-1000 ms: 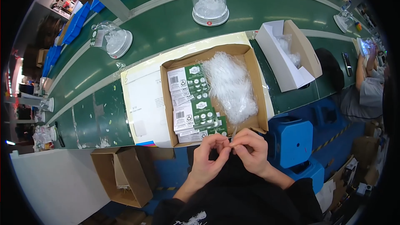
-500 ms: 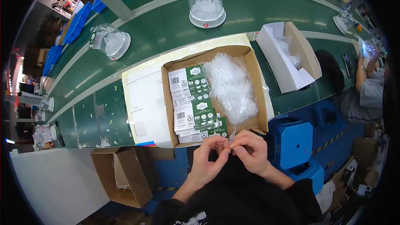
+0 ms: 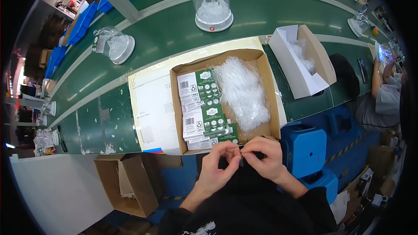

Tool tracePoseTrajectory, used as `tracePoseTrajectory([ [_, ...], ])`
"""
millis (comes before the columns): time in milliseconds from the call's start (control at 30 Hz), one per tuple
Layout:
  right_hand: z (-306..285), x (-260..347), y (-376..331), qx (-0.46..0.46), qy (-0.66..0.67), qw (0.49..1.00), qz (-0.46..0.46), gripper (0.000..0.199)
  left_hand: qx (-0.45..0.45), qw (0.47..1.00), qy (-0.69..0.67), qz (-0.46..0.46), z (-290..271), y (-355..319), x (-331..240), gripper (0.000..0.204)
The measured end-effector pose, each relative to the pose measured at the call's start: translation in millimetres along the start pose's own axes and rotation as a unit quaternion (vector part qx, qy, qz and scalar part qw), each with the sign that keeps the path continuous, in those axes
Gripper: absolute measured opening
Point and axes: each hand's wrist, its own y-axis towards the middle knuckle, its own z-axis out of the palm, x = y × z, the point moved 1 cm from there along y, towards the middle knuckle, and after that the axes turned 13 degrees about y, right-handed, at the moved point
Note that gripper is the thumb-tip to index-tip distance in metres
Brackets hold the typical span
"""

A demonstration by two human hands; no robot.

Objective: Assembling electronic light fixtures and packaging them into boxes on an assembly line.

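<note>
Hands, left hand [image 3: 216,165] and right hand [image 3: 264,157], pinch small item [image 3: 241,160]; cardboard box [image 3: 266,78] beyond.

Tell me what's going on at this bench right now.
A person has both hands together just below an open cardboard box. The left hand and right hand pinch something small and thin between the fingertips; it is too small to tell what. The box holds stacked green and white printed cards on its left side and a heap of clear plastic strands on its right. Domed clear covers sit on the green conveyor belt beyond.
</note>
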Motion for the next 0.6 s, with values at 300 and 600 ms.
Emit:
tracePoseTrajectory([
  [300, -4.4, 5.6, 7.8, 0.046, 0.022, 0.998, 0.027, 0.008, -0.005, 1.000, -0.015, -0.003, -0.6, 1.6, -3.5, 0.033],
  [600, -5.8, 4.5, 12.7, 0.074, 0.040, 0.996, 0.018, 0.009, -0.004, 1.000, -0.019, -0.012, -1.4, 0.8, -3.9, 0.029],
])
